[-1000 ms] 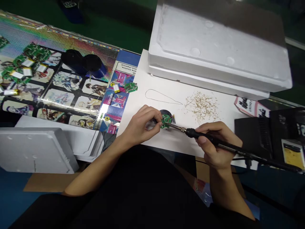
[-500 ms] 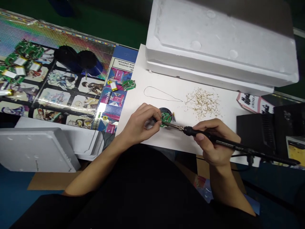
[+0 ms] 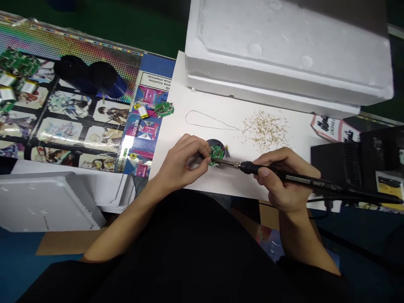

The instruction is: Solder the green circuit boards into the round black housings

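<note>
My right hand (image 3: 285, 179) is closed around the black handle of a soldering iron (image 3: 252, 167). The iron's metal tip reaches left onto a green circuit board (image 3: 216, 152), which sits in a round dark housing (image 3: 212, 142) on the white board. At the left edge of that circuit board, my left hand (image 3: 189, 162) pinches with thumb and forefinger; what lies between the fingertips is too small to make out. Red and dark wires show at the right side of the housing. A thin wire loop (image 3: 202, 126) lies just beyond it.
Small tan bits (image 3: 268, 130) are scattered on the white board (image 3: 170, 139). Foam boxes (image 3: 284, 80) stand behind. At left are a circuit board with a battery (image 3: 164, 110), dark blue cylindrical pieces (image 3: 107, 80) and several batteries (image 3: 29, 86). A black device (image 3: 334, 166) stands right.
The whole view has shifted slightly, so things appear a little further left and up. Both hands keep their hold, and the iron's tip stays at the circuit board.
</note>
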Tool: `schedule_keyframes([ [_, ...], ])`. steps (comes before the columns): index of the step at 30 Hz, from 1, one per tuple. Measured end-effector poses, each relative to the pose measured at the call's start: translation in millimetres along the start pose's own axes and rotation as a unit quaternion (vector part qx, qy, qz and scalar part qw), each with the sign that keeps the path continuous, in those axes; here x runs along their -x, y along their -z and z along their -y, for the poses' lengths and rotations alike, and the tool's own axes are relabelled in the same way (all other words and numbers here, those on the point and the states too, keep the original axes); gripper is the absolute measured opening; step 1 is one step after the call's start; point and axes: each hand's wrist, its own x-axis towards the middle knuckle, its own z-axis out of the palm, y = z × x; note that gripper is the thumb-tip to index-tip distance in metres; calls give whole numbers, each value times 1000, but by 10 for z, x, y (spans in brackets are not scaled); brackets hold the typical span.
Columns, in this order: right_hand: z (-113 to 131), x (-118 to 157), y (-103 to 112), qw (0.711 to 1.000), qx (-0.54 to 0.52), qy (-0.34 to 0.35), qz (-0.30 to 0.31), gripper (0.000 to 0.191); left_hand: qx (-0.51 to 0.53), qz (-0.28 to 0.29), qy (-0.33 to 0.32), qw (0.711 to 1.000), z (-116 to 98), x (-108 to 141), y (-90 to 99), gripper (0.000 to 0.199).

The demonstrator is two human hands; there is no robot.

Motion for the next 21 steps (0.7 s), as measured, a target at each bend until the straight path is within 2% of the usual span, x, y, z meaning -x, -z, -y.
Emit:
schedule_keyframes([
  [13, -20, 18, 17, 1000, 10, 1, 2, 7, -1, 1, 1, 1000, -16, -8, 6, 14],
  [15, -42, 38, 32, 1000, 11, 4, -17, 8, 1, 3, 2, 1000, -13, -14, 6, 14],
  [21, -52, 52, 35, 990, -19, 40, -130, 10, 5, 0, -3, 1000, -1, -12, 3, 15],
])
